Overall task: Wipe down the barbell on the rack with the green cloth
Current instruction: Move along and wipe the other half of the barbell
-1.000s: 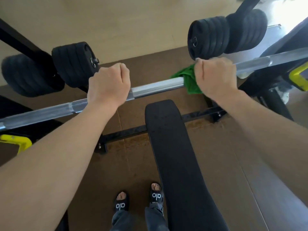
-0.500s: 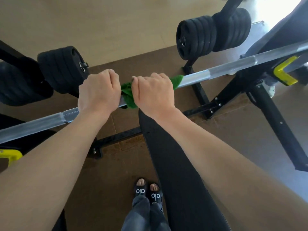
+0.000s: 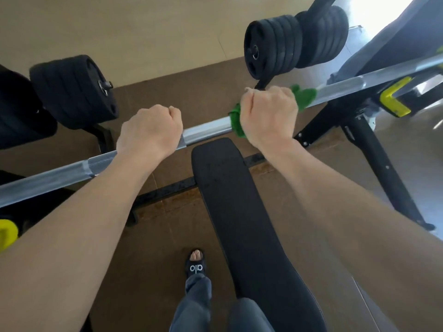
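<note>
The bar point(image 3: 206, 130) lies across the rack, running from lower left to upper right above the bench point(image 3: 239, 200), its right end resting by a yellow hook point(image 3: 393, 99). It is a rigid steel shaft, probably heavy and unlikely to roll much under a wipe; its smooth middle looks slick, while the knurled bands to either side should drag at fabric. The cloth point(image 3: 304, 97) is soft, light and limp, so it needs to be wrapped round the shaft and squeezed rather than merely draped. The right hand point(image 3: 268, 116) does just that: its fingers point(image 3: 266, 92) are clenched over the bar with the cloth bunched beneath the palm, green folds spilling out on both sides of the fist. The left hand point(image 3: 151, 130) is clenched bare on the bar, near the right hand but apart from it, with a stretch of smooth steel between; it likely steadies the shaft. Plates point(image 3: 282, 44) hang on pegs beyond, clear of both hands.
</note>
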Action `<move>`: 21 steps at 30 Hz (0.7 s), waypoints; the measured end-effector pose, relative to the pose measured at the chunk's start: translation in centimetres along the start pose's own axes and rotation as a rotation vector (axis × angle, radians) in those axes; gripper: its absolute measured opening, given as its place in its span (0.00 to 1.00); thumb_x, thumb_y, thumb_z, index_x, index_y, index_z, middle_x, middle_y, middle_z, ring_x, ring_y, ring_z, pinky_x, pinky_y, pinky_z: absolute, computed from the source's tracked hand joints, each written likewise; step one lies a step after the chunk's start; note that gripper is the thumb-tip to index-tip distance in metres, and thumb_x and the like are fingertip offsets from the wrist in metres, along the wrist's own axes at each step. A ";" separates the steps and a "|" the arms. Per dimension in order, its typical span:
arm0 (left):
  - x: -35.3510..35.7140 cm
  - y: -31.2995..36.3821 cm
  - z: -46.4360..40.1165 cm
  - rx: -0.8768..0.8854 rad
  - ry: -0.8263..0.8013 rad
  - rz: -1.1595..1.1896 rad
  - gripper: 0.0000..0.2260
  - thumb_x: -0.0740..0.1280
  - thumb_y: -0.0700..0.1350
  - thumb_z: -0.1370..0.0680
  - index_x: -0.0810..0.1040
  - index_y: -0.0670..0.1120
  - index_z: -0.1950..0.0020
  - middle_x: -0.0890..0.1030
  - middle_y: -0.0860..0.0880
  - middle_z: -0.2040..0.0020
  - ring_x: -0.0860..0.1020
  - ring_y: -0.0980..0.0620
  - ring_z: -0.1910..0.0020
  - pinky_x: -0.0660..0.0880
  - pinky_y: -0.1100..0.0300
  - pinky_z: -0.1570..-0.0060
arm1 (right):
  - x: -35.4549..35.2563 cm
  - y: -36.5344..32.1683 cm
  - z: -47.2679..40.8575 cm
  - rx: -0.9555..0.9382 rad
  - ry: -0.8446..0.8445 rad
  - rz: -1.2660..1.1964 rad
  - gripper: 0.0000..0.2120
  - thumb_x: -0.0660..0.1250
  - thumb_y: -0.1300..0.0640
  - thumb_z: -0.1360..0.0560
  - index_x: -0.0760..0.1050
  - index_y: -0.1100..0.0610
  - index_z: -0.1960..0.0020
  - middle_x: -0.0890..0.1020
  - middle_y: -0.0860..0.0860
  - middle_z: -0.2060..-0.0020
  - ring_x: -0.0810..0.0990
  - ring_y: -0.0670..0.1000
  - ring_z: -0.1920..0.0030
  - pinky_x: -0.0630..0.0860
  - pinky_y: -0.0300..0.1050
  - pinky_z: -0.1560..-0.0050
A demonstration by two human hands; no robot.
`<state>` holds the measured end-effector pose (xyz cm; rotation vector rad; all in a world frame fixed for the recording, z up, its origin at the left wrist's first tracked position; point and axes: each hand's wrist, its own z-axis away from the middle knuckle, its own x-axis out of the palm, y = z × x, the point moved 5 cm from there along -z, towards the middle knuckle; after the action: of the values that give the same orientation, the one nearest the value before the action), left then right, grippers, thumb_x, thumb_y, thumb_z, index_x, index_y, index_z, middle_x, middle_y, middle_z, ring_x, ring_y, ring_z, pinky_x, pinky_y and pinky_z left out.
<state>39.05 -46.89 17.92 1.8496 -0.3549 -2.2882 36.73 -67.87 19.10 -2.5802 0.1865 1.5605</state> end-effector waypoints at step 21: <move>-0.1 7.7 -0.6 0.138 0.203 0.033 0.20 0.50 0.50 0.15 0.67 0.49 0.66 0.73 0.46 0.68 0.73 0.42 0.68 0.69 0.52 0.63 | 1.1 6.0 -1.6 -0.015 0.048 -0.018 0.24 0.54 0.53 0.17 0.75 0.55 0.69 0.77 0.52 0.74 0.64 0.53 0.69 0.71 0.51 0.56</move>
<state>39.54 -54.23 20.14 2.1028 -0.5186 -2.0768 37.65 -74.09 18.67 -2.6245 0.1570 1.5011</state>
